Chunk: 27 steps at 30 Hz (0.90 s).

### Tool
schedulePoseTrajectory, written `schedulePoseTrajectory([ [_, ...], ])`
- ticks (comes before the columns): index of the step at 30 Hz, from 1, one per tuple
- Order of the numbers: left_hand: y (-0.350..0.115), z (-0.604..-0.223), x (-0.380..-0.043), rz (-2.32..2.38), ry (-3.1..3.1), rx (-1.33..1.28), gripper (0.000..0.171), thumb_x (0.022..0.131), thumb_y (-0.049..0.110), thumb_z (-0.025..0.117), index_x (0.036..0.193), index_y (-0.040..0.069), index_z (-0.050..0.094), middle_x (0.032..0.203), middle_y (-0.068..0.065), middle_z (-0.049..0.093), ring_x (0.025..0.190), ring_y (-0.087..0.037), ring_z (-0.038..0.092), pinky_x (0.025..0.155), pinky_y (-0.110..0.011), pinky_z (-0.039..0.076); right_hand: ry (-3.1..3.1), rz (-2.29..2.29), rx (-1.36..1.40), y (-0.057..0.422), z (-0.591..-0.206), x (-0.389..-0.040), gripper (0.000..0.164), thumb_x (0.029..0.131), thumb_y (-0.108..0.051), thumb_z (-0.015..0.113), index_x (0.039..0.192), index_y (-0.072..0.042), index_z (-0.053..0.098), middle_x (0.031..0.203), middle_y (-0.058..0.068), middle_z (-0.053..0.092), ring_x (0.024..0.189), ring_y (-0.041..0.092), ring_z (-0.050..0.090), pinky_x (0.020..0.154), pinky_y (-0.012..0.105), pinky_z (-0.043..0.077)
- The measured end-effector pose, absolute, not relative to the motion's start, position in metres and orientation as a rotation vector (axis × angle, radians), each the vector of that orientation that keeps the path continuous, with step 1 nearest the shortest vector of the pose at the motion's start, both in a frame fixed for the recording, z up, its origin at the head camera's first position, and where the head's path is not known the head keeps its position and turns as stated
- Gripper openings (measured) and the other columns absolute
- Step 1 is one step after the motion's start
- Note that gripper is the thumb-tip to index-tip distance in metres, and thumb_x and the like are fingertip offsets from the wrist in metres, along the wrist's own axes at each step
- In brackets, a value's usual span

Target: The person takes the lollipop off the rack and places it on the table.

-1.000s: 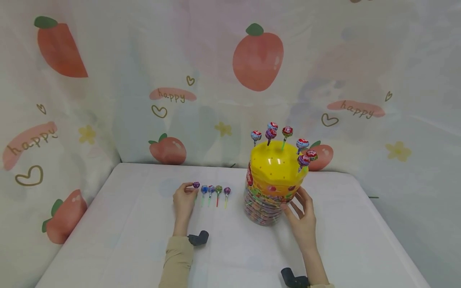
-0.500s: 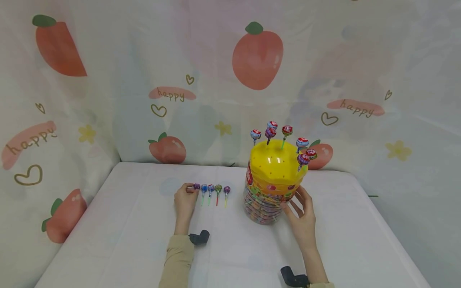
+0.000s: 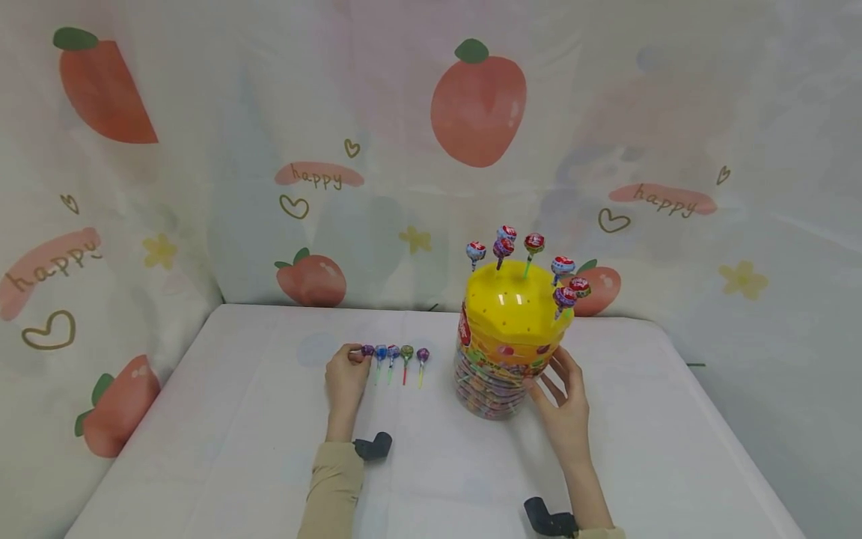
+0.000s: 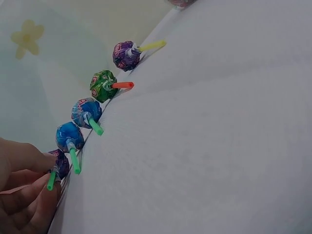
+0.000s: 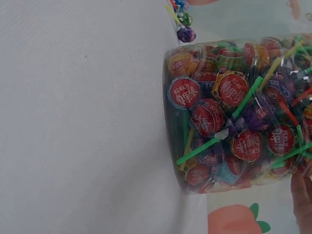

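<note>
One white-covered table [image 3: 269, 449] is bearing the whole of the work. Right of centre, the clear jar [image 3: 491, 385] is standing under a yellow lid [image 3: 509, 311], with seven lollipops rising from the lid's top and edge. The right hand [image 3: 568, 408] is grasping the jar's right side, apparently steadying it. The left hand [image 3: 346, 382] is pinching a purple lollipop [image 3: 367, 349] at the left end of a row; next along are lying a dark blue lollipop [image 3: 381, 353], a paler blue lollipop [image 3: 393, 352], a green lollipop [image 3: 407, 352] and a yellow-sticked lollipop [image 3: 422, 355]. The step in hand is seemingly either placing or picking up that end piece; the evidence is not settling which. The next move is accordingly calling for a gentle loosening or a clean lift, without nudging the dark blue neighbour. Only the head view is showing the lid. The right wrist view is revealing the jar's packed wrappers and crossing sticks more closely. The left wrist view is exposing the pinched piece's green stick [image 4: 51, 180], which the head view is not making out.
</note>
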<state>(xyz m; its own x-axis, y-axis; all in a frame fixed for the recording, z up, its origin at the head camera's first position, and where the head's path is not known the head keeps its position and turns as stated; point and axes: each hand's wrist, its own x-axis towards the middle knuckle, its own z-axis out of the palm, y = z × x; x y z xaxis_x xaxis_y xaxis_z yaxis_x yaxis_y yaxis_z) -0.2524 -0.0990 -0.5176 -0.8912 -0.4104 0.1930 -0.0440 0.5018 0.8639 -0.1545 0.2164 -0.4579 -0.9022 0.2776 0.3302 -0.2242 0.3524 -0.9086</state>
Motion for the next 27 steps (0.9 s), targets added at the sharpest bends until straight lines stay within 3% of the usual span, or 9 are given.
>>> schedulePoseTrajectory([
  [13,-0.102,-0.513,-0.245,-1.374,-2.377,0.418,0.029,0.084,0.014,0.071,0.111,0.004,0.067,0.090,-0.013,0.072,0.079,-0.025,0.068,0.066,-0.035,0.051,-2.187,1.578,-0.060,0.216,-0.458,-0.154,0.072,0.088,-0.009,0.068,0.148,-0.019,0.032,0.149,0.001,0.039,0.133,0.006,0.039,0.098,0.005,0.038],
  [17,-0.099,-0.504,-0.239,-1.422,-2.358,0.430,0.029,0.084,0.019,0.072,0.111,0.008,0.068,0.091,-0.010,0.072,0.082,-0.024,0.067,0.066,-0.032,0.049,-2.191,1.570,-0.065,0.217,-0.459,-0.155,0.072,0.087,-0.009,0.069,0.148,-0.019,0.032,0.149,0.001,0.039,0.135,0.012,0.039,0.098,0.006,0.038],
  [27,-0.081,-0.467,-0.228,-1.552,-2.222,0.238,0.026,0.081,0.009,0.073,0.107,0.005,0.070,0.089,-0.013,0.072,0.081,-0.026,0.068,0.072,-0.031,0.052,-2.187,1.572,-0.059,0.215,-0.458,-0.154,0.071,0.087,-0.009,0.069,0.147,-0.018,0.033,0.148,0.001,0.039,0.135,0.013,0.040,0.100,0.009,0.039],
])
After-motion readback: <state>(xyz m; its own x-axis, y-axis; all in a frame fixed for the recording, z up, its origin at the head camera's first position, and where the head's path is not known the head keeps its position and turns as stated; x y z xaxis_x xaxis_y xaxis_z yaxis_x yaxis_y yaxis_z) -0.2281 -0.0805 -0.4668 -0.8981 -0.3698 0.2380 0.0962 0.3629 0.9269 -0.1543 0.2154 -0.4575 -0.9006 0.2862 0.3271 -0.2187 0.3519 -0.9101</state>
